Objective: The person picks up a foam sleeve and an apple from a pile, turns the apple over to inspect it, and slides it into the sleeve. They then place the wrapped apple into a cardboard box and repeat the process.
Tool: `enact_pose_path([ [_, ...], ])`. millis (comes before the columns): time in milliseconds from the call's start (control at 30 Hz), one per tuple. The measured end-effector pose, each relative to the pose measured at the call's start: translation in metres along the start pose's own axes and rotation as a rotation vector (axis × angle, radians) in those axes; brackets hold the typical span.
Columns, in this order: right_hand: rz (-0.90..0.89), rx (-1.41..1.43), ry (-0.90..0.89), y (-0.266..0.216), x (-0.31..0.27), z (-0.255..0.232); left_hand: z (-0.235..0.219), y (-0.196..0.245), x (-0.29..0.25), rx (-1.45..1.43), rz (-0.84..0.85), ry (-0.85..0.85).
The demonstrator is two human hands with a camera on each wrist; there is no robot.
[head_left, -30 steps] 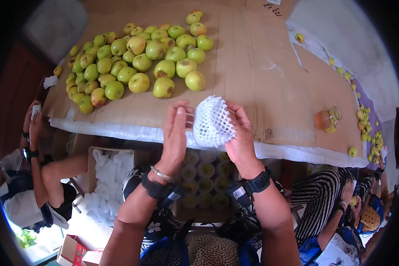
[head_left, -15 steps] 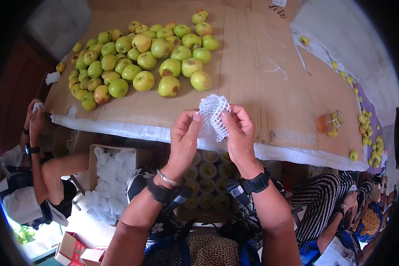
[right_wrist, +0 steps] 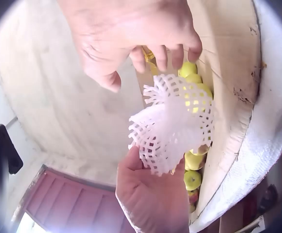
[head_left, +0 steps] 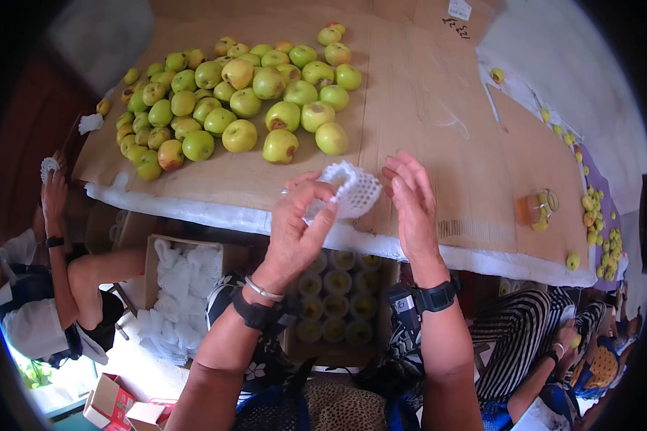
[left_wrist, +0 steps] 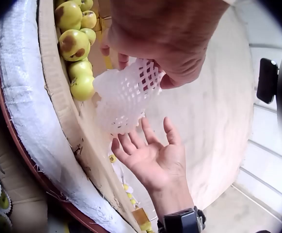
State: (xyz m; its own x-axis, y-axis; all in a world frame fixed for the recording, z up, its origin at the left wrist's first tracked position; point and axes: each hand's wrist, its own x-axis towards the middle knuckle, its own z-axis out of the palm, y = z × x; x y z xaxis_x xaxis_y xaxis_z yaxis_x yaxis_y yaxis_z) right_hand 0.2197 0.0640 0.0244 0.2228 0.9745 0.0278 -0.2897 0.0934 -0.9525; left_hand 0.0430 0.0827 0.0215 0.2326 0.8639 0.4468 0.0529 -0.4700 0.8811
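A white foam net sleeve (head_left: pixel 355 192) is pinched at its left side between the thumb and fingers of the left hand (head_left: pixel 295 228), over the table's front edge. No fruit shows inside the sleeve. The right hand (head_left: pixel 414 208) is raised just right of it, fingers apart and holding nothing. In the left wrist view the right hand (left_wrist: pixel 155 162) lies below the net (left_wrist: pixel 124 97), palm showing. The right wrist view shows the net (right_wrist: pixel 172 121) gripped by the left hand (right_wrist: pixel 153 199), with the right hand's bent fingers above it.
Many green-yellow apples (head_left: pixel 245 103) lie on the cardboard-covered table (head_left: pixel 410 108), back left. A glass jar (head_left: pixel 536 208) stands at the right. Below the table are a box of foam nets (head_left: pixel 187 276) and a box of sleeved apples (head_left: pixel 336 304). Other people sit on both sides.
The right hand has let go of the net and moved off to the right. The left hand keeps hold of it, and the net has tilted.
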Motion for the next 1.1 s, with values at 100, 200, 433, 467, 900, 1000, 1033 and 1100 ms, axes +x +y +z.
enact_pose_path([
  [100,0.09,-0.107,-0.199,0.01,-0.001,-0.001,-0.006,0.002,0.0,0.137,0.11,-0.075],
  [200,0.316,-0.076,-0.197,0.022,-0.01,0.009,-0.006,0.005,-0.005,0.045,0.054,-0.019],
  [433,0.591,0.222,-0.293,0.027,-0.022,0.023,-0.015,0.003,-0.003,-0.142,0.067,-0.191],
  [467,0.618,0.289,-0.317,0.03,-0.022,0.021,-0.015,0.005,-0.004,-0.133,0.072,-0.228],
  [900,0.618,0.57,-0.374,0.043,-0.024,0.024,-0.028,0.003,-0.001,-1.034,-0.215,-0.1],
  [1000,0.565,0.623,-0.253,0.045,-0.016,0.017,-0.022,0.003,-0.004,-0.734,-0.325,-0.054],
  [1033,0.554,0.655,-0.202,0.041,-0.014,0.016,-0.018,0.002,-0.006,-0.591,-0.287,-0.052],
  [1100,0.376,0.512,-0.078,0.033,-0.011,0.015,-0.012,0.0,-0.008,-0.308,-0.207,-0.052],
])
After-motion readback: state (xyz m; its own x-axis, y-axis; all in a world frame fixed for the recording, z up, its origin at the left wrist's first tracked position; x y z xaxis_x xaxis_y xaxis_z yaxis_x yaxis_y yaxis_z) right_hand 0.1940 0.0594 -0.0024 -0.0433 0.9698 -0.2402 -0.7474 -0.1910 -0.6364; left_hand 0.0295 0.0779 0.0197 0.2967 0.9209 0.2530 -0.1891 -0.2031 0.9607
